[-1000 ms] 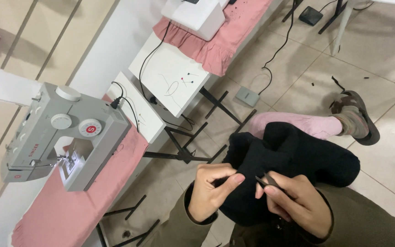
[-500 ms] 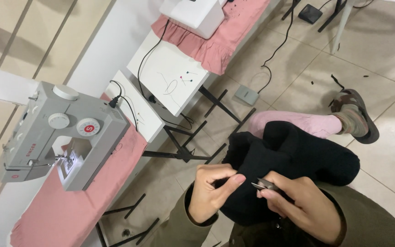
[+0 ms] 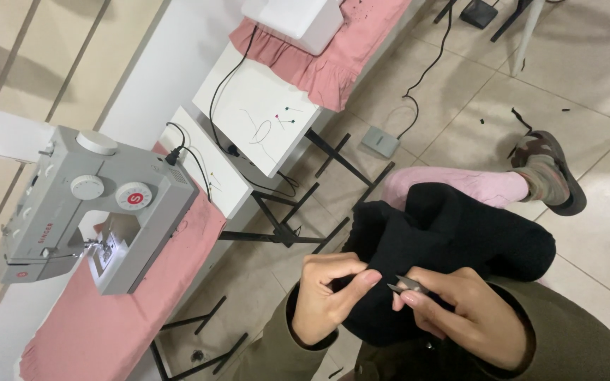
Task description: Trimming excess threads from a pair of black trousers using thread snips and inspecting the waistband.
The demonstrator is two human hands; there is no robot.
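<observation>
Low in the frame, the right hand (image 3: 471, 317) grips small snips (image 3: 409, 285), tips pointing left toward the left hand (image 3: 326, 296). That hand pinches the black fabric (image 3: 453, 240) (on the lap), just beside the blades.

Workroom background: tiled floor, panelled wall.
Folding tables (image 3: 262, 113) line the beige wall (image 3: 72, 42) (pink cloths (image 3: 107, 310) on two); pale floor (image 3: 587, 63).

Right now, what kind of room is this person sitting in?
Probably a sewing room or small workshop. A grey sewing machine stands on a pink cloth, a foot pedal lies on the floor, and the hands work on black fabric.
</observation>
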